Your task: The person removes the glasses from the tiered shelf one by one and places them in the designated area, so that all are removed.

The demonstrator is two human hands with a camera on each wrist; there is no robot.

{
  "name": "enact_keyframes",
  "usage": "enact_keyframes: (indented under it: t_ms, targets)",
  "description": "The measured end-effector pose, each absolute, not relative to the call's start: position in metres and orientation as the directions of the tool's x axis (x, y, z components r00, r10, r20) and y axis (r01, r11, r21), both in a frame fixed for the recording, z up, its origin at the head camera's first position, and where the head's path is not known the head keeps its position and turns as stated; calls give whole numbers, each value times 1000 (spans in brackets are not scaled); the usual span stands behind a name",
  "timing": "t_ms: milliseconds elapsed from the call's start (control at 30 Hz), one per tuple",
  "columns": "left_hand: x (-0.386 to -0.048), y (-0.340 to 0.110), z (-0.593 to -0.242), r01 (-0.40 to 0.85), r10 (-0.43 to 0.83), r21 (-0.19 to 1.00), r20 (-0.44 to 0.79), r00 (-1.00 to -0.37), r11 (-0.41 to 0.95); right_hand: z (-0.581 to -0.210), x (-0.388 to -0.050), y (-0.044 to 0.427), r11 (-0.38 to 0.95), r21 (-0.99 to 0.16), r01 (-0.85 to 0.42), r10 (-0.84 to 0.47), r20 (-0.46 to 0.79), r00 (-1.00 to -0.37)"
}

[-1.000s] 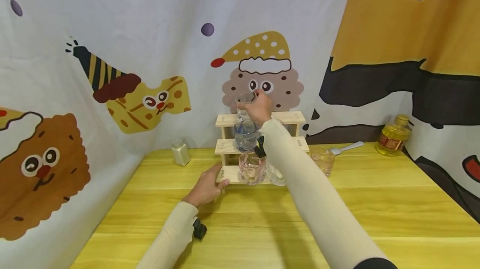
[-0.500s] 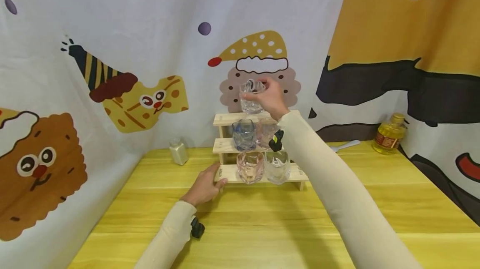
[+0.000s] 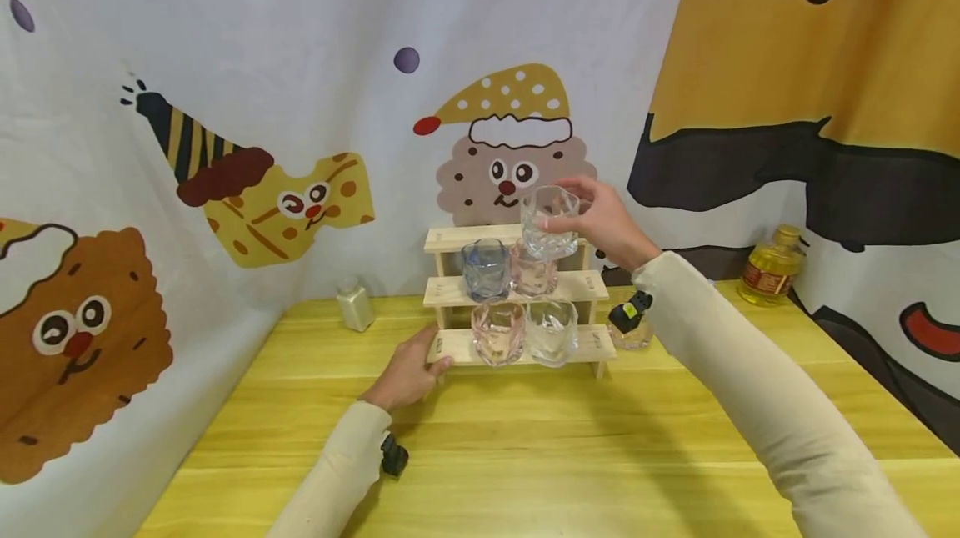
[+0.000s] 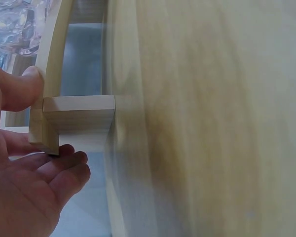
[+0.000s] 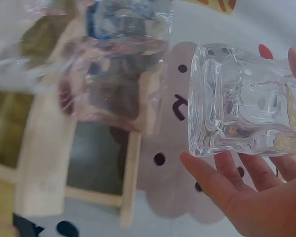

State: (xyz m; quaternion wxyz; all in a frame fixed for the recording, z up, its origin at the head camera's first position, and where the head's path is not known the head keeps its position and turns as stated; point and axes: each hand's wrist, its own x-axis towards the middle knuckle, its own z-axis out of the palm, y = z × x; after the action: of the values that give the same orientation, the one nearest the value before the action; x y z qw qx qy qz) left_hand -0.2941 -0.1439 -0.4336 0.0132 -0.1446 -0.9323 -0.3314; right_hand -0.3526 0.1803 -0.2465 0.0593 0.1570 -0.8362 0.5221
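Note:
In the head view a three-step wooden rack [image 3: 517,344] stands on the table. My left hand [image 3: 405,371] holds the left end of its bottom step, thumb on top and fingers curled beneath in the left wrist view. My right hand [image 3: 606,223] grips a clear glass [image 3: 551,225] by its sides, in the air at the right part of the top step. The middle step bears a blue glass [image 3: 485,271] and a pink glass [image 3: 534,273]. A pink glass [image 3: 498,336] and a clear glass [image 3: 552,338] stand on the bottom step.
Right of the rack another tinted glass [image 3: 632,334] stands on the table, partly behind the right wrist. An oil bottle [image 3: 771,267] is at the back right. A small white-filled jar [image 3: 355,304] stands back left. A printed curtain [image 3: 360,4] hangs behind.
My right hand has lifted the clear glass off the top step's left part and carried it right and a little lower. The left hand stays on the rack.

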Motion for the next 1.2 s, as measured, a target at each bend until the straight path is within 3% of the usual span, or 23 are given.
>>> enact_keyframes:
  t_ms: [533,867,1200]
  targets:
    - [-292,-150,-431,269,246,616,124,-961,741,-283,-318,254,443,-852,-279,-222,197,-955]
    - [-291,-147,-433,266,251,629,115,-961,730,-308,-307,301,526,-821,-222,-141,173,-975]
    - [-292,-143,-435,270,261,635,110,-959,724,-344,-307,351,514,-847,-136,-23,146,-989]
